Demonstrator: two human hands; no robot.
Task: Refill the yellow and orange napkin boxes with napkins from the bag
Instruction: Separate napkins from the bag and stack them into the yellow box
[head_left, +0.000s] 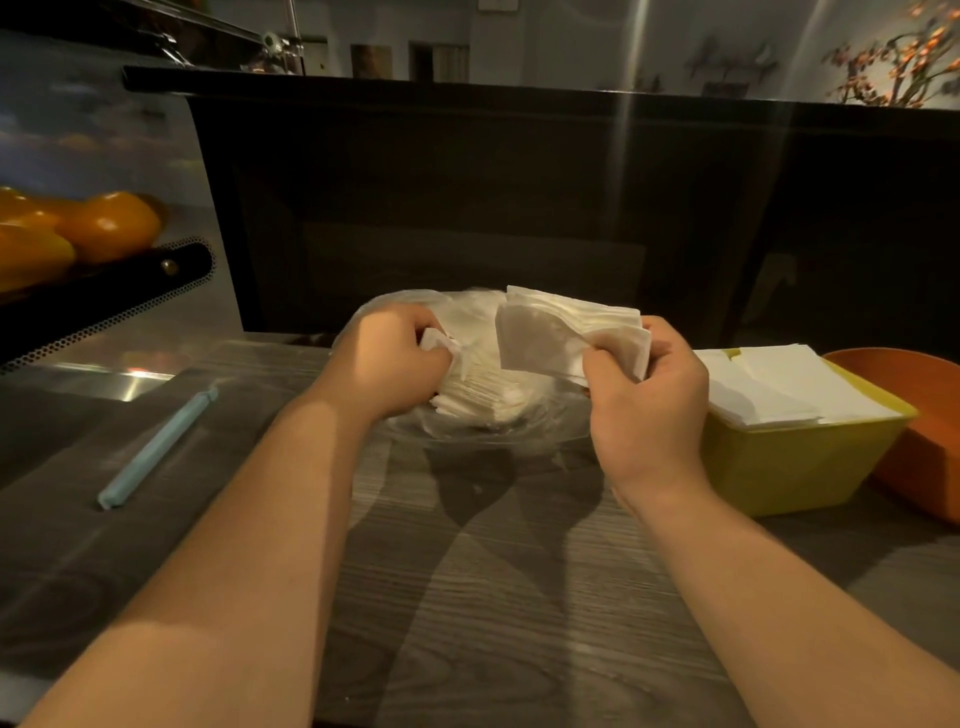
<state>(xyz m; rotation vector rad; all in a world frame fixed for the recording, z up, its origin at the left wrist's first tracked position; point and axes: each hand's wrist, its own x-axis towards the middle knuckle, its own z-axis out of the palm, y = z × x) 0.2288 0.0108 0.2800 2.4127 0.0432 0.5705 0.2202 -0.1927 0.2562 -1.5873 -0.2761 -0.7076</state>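
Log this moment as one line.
left hand: grips bag | right hand: holds napkin stack above bag | yellow box: napkins inside | orange box: contents hidden

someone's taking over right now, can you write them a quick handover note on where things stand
The left hand grips the napkin stack inside the clear bag on the table.
The right hand holds a napkin bunch lifted above the bag.
The yellow box, right of the bag, is full to the rim: looks done.
The orange box sits behind it; no napkins show in the part in view.
Left: probably load this bunch into the orange box, then more.
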